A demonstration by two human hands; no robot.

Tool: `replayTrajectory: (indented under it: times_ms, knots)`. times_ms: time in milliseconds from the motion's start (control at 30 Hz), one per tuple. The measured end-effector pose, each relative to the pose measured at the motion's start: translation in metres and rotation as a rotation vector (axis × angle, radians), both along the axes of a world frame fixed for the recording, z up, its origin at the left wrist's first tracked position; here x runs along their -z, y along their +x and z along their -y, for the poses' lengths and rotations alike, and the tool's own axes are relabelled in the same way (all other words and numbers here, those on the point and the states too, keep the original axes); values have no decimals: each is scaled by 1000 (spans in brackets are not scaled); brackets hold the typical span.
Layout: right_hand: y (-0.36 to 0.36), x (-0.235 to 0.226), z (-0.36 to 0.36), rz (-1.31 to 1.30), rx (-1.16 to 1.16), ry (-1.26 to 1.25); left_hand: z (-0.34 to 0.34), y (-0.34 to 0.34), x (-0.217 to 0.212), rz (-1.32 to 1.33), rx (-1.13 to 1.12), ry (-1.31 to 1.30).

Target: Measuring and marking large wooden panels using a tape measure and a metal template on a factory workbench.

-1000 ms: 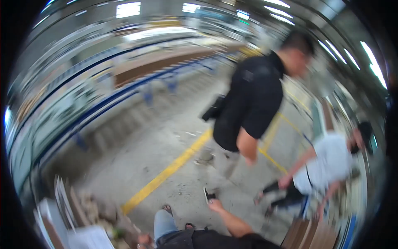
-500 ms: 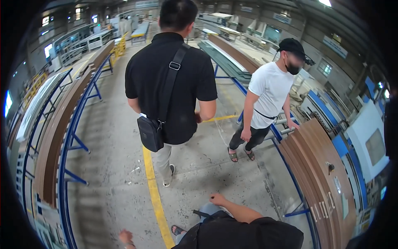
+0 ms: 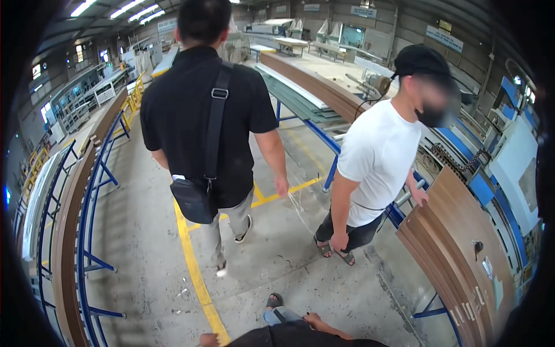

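Observation:
My right hand (image 3: 315,318) hangs low in front of my dark shirt, holding nothing, fingers loosely curled. My left hand (image 3: 207,339) barely shows at the bottom edge, and its fingers are hard to make out. My sandalled foot (image 3: 274,301) is on the concrete floor just ahead. A person in a black shirt (image 3: 199,110) with a black shoulder bag (image 3: 193,199) walks away right in front of me. To my right, a person in a white T-shirt (image 3: 378,159) and black cap stands with one hand on a stack of brown panels (image 3: 457,243).
A blue rack (image 3: 87,231) with long brown boards runs along my left. A yellow floor line (image 3: 193,272) leads ahead between the racks. More boards on blue frames (image 3: 324,92) and machines stand at the back and right.
The view has swung and closed in on the two people. The person in black now has their back to me, closer. My hands stay low at the bottom edge.

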State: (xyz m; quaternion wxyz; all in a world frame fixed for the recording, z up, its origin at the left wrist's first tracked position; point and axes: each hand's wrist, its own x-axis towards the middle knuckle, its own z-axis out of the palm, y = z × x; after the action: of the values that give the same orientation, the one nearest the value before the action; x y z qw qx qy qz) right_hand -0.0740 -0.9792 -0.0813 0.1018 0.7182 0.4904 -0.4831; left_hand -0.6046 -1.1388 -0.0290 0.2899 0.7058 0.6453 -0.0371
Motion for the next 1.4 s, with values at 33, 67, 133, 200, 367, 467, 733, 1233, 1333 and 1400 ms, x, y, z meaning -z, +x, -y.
replayTrajectory:
  times_ms: [33,67,133,200,367,467,733,1233,1333,1400]
  knots:
    - [3,-8,-39,11,-8,4,-38,28,10,18,9,-40]
    - [-1,-12,-76,24,-268,77,-71,69,11,16,18,-48]
    - [-5,-19,-140,-5,-264,101,-167,78,-16,306,-657,13]
    - [-30,-52,-226,-111,-140,318,-253,78,-40,616,-848,-164]
    - [-84,-172,-425,-510,369,667,-460,49,-57,606,-828,-190]
    - [-68,-186,-524,-583,472,819,-587,59,-39,574,-722,-216]
    - [71,-291,-739,42,574,1264,-926,207,-53,573,-191,-222]
    - [345,-450,-1160,532,112,1320,-1383,491,-203,964,-233,-307]
    - [371,-434,-1213,438,19,1024,-1439,518,-231,1072,-261,-323]
    - [367,-442,-1232,420,-68,951,-1477,527,-247,1140,-301,-297]
